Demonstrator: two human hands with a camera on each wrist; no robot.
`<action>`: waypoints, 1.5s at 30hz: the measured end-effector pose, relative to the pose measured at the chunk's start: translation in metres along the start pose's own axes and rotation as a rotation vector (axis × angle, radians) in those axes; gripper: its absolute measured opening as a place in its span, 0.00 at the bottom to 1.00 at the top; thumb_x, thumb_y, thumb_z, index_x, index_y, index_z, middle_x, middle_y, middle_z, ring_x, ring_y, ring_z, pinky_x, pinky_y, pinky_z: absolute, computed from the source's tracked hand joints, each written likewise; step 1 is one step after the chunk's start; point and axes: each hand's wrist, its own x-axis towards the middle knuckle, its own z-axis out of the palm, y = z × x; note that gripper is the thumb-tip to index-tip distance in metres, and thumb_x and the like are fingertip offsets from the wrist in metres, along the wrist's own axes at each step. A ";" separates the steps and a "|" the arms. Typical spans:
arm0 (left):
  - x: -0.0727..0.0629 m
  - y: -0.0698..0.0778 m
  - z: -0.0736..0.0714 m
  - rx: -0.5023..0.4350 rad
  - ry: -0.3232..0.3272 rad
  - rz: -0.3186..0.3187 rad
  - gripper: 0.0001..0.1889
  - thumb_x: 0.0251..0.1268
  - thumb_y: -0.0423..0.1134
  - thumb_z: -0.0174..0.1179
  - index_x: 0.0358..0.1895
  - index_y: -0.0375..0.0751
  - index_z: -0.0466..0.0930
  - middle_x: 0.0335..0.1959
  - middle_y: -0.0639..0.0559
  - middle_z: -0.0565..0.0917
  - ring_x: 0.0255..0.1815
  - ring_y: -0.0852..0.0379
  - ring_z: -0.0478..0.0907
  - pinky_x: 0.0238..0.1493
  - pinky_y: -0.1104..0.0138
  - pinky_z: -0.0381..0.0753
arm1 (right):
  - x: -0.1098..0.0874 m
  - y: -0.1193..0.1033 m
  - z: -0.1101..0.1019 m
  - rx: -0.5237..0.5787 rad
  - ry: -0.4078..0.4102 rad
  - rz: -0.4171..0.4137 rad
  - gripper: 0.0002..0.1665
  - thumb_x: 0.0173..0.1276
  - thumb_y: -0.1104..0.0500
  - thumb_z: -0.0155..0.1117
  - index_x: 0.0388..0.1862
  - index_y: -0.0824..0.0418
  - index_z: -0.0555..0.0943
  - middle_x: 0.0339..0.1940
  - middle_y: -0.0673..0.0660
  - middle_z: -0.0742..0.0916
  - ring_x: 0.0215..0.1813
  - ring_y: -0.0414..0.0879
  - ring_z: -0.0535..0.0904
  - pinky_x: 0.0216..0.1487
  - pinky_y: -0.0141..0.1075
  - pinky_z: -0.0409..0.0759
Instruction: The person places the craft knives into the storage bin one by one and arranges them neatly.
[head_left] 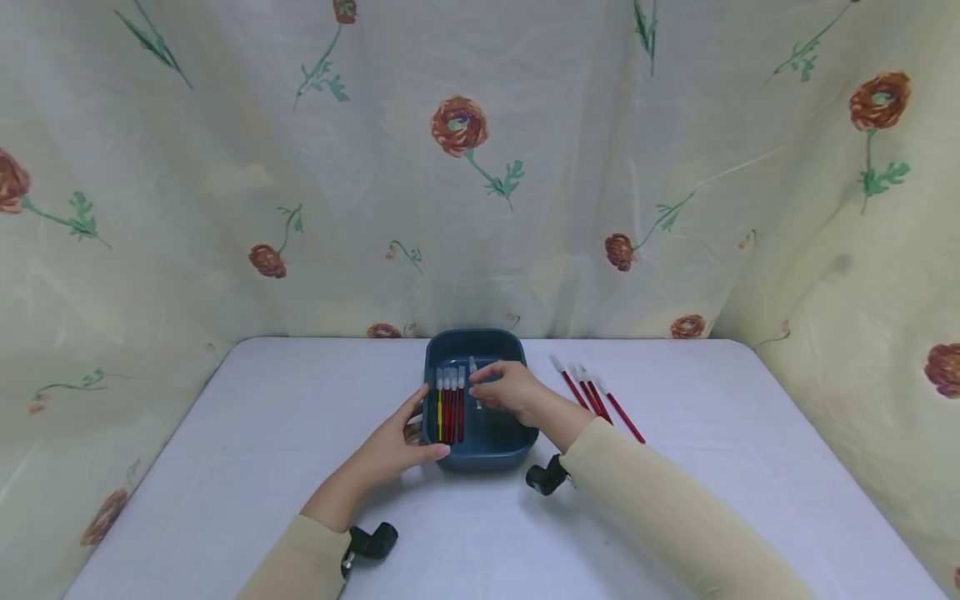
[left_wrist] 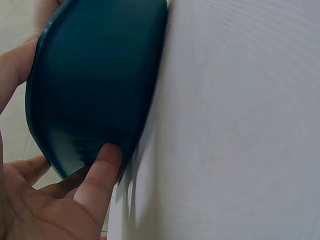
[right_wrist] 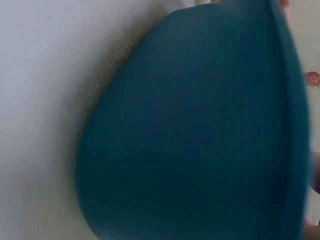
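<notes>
Head view: a person sits or stands before a white table, both hands busy at a dark blue-green bin near the table's far edge. The left hand grips the bin at its near left corner, thumb at the near side and the other fingers spread along the left wall. From the left wrist I can see one fingertip pressing against the outer wall.

The right hand reaches in over the bin's right side, thumb and forefinger pinching a slim clear-capped stick inside it; most of that stick's length is hidden by the hand. Just to its left, within the bin, lies a row of capped sticks, the leftmost yellow and the others red, all with their pale caps towards the far wall. To the right of the bin, on the table, several loose red sticks lie fanned out, pale caps also pointing away from the person.

Over at the right wrist, the bin's outer wall fills most of the view, so the fingers' grasp cannot be told from there. Behind the table hangs a pale flowered cloth.
</notes>
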 end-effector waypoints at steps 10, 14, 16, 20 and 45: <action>-0.002 -0.002 0.000 0.000 -0.006 0.000 0.54 0.57 0.46 0.75 0.82 0.56 0.48 0.77 0.36 0.59 0.73 0.34 0.64 0.63 0.48 0.75 | 0.006 0.007 0.011 -0.023 -0.015 0.028 0.16 0.69 0.63 0.67 0.55 0.64 0.82 0.55 0.61 0.84 0.46 0.50 0.82 0.56 0.44 0.82; -0.001 -0.001 0.000 0.000 -0.007 0.004 0.54 0.57 0.46 0.75 0.82 0.55 0.48 0.77 0.36 0.59 0.73 0.34 0.64 0.64 0.48 0.75 | 0.004 0.007 0.013 -0.032 -0.009 0.039 0.16 0.69 0.64 0.67 0.55 0.65 0.82 0.55 0.61 0.83 0.45 0.49 0.82 0.54 0.42 0.83; -0.001 -0.001 -0.001 0.000 -0.007 0.007 0.54 0.57 0.46 0.75 0.82 0.55 0.47 0.77 0.36 0.59 0.73 0.34 0.64 0.64 0.48 0.75 | 0.002 0.006 0.012 -0.037 -0.006 0.043 0.15 0.69 0.64 0.67 0.54 0.65 0.83 0.54 0.61 0.83 0.45 0.49 0.82 0.53 0.41 0.83; -0.001 -0.001 -0.001 -0.009 -0.008 0.008 0.54 0.57 0.45 0.75 0.82 0.55 0.48 0.78 0.36 0.59 0.73 0.34 0.64 0.64 0.49 0.74 | 0.001 0.006 0.012 -0.053 -0.015 0.046 0.14 0.69 0.65 0.66 0.53 0.64 0.83 0.51 0.60 0.84 0.44 0.49 0.81 0.50 0.38 0.84; 0.003 -0.002 -0.002 -0.001 -0.005 0.002 0.54 0.57 0.46 0.75 0.82 0.55 0.48 0.77 0.36 0.59 0.72 0.34 0.65 0.63 0.49 0.75 | 0.004 0.009 0.016 -0.097 -0.021 0.052 0.13 0.71 0.64 0.65 0.54 0.60 0.84 0.65 0.64 0.77 0.49 0.53 0.82 0.57 0.46 0.82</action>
